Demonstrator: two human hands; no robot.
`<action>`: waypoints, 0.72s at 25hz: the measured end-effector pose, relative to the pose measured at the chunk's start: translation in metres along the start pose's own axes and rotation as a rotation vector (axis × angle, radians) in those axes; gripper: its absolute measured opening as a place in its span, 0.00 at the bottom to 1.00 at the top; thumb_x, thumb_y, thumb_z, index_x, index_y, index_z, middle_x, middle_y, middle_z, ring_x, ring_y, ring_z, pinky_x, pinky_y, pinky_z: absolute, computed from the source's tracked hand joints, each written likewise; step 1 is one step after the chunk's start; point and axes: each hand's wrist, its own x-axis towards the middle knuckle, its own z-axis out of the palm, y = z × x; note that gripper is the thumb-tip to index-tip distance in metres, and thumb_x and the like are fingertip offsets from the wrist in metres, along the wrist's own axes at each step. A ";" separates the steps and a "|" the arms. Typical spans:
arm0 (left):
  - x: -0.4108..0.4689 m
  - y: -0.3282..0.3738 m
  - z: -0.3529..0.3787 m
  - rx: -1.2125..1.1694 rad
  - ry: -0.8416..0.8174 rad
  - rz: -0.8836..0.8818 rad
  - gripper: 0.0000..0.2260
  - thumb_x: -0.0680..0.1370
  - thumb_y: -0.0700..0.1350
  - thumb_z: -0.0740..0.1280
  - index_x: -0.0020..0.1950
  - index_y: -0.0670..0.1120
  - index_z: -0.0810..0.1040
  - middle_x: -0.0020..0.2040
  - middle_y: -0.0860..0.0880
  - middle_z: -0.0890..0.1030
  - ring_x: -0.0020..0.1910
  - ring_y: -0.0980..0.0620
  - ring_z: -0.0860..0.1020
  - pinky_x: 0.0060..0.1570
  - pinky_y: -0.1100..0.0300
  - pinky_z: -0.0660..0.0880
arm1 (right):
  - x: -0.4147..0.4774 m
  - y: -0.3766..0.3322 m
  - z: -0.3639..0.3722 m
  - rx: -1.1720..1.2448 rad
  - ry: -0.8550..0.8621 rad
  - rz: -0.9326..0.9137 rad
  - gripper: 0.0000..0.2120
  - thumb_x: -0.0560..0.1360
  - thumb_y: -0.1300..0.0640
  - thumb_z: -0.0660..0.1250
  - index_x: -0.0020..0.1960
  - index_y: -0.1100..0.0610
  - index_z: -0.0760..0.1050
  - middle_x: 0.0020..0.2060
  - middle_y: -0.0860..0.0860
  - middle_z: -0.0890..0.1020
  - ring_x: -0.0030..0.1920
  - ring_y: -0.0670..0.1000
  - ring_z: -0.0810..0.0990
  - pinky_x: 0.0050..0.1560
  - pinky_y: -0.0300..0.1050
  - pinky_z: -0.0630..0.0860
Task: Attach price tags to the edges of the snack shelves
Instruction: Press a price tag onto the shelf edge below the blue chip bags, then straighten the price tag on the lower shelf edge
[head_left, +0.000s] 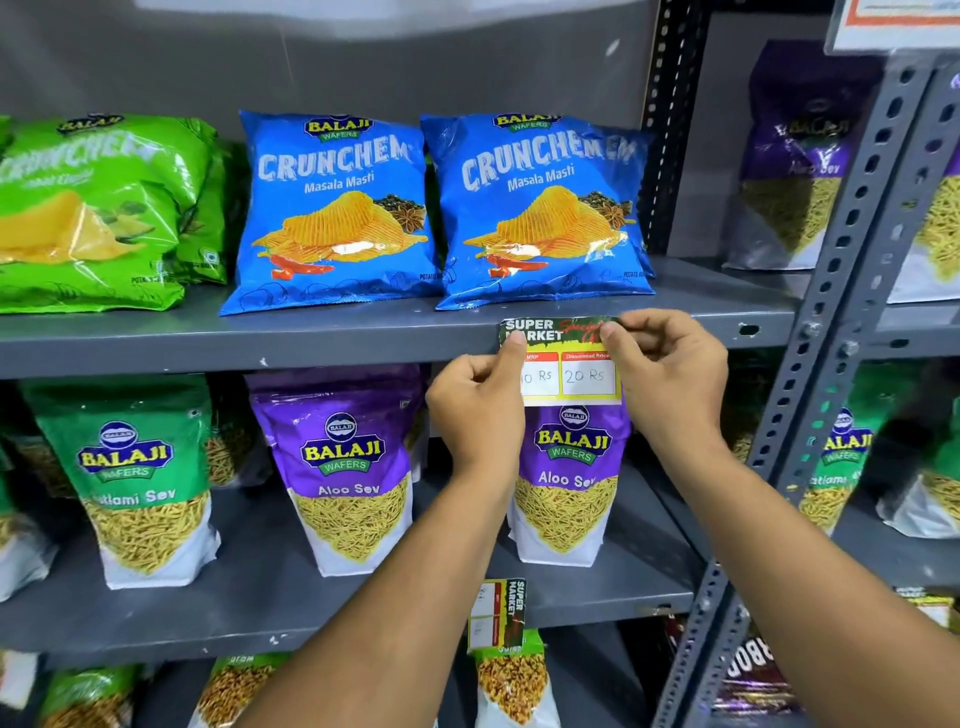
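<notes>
A price tag (569, 364) with a "SUPER MARKET" header and boxes reading "20 Rs" lies flat against the front edge of the grey upper shelf (260, 345), below the right blue chips bag (540, 208). My left hand (480, 402) pinches the tag's left side, thumb on its top left corner. My right hand (667, 371) holds the right side, thumb pressing the top right corner. A second tag (498, 613) hangs sideways on the edge of the lower shelf (260, 618).
A second blue chips bag (332, 208) and green chips bags (88, 213) stand on the upper shelf. Purple Aloo Sev pouches (348, 467) and a green sev pouch (140, 483) fill the lower shelf. A perforated grey upright (852, 260) rises on the right, more pouches beyond it.
</notes>
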 end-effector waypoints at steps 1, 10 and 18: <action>-0.001 -0.001 -0.001 0.001 0.020 -0.049 0.17 0.67 0.54 0.76 0.28 0.47 0.72 0.25 0.54 0.74 0.26 0.57 0.70 0.31 0.60 0.69 | 0.001 -0.001 -0.001 -0.080 0.035 -0.010 0.11 0.68 0.51 0.74 0.36 0.47 0.71 0.29 0.44 0.77 0.30 0.43 0.75 0.36 0.46 0.76; 0.001 -0.078 -0.072 0.457 -0.418 0.170 0.16 0.72 0.61 0.64 0.43 0.50 0.79 0.42 0.44 0.81 0.40 0.52 0.77 0.41 0.55 0.72 | -0.088 0.083 -0.022 -0.133 -0.141 0.015 0.09 0.72 0.53 0.70 0.38 0.49 0.70 0.29 0.51 0.72 0.29 0.44 0.68 0.33 0.43 0.68; -0.033 -0.183 -0.109 1.426 -0.910 0.392 0.18 0.78 0.53 0.61 0.66 0.52 0.73 0.62 0.48 0.79 0.60 0.42 0.74 0.55 0.50 0.71 | -0.250 0.212 0.021 -0.034 -0.515 0.910 0.06 0.70 0.64 0.65 0.41 0.54 0.74 0.36 0.53 0.75 0.40 0.52 0.70 0.38 0.45 0.68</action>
